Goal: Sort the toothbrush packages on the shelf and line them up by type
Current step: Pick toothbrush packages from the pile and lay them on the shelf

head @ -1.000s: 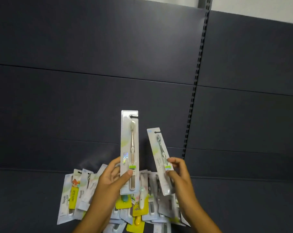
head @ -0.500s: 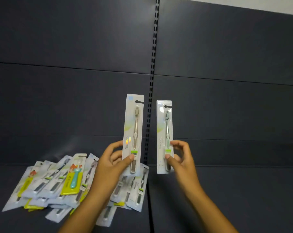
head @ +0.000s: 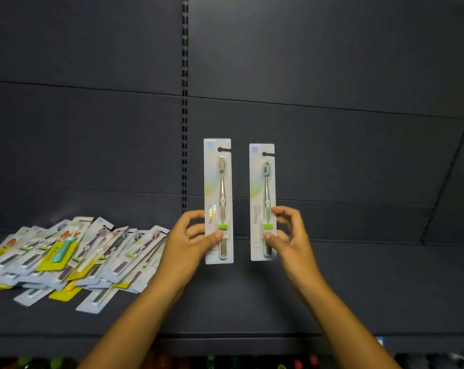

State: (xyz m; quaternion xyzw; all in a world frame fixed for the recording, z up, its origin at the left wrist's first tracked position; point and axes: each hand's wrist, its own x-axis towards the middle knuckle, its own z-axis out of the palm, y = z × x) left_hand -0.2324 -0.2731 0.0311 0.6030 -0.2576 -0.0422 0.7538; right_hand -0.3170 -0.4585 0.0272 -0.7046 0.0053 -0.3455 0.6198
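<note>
My left hand pinches a white package with a beige toothbrush, held upright in front of the shelf's back wall. Beside it to the right, my right hand pinches a matching package with a green toothbrush, also upright. Both are gripped near their lower ends, thumbs on the green labels. A loose pile of toothbrush packages lies on the dark shelf at the left, white ones mixed with yellow children's ones.
A slotted upright rail runs down the dark back wall just left of the held packages. The shelf's front edge crosses below my forearms, with coloured goods dimly visible underneath. The shelf surface stretches to the right of my hands.
The view has shifted right, leaving the pile at the left. Both packages were carried right of the rail, and the green one was turned from tilted to upright beside the beige one.
</note>
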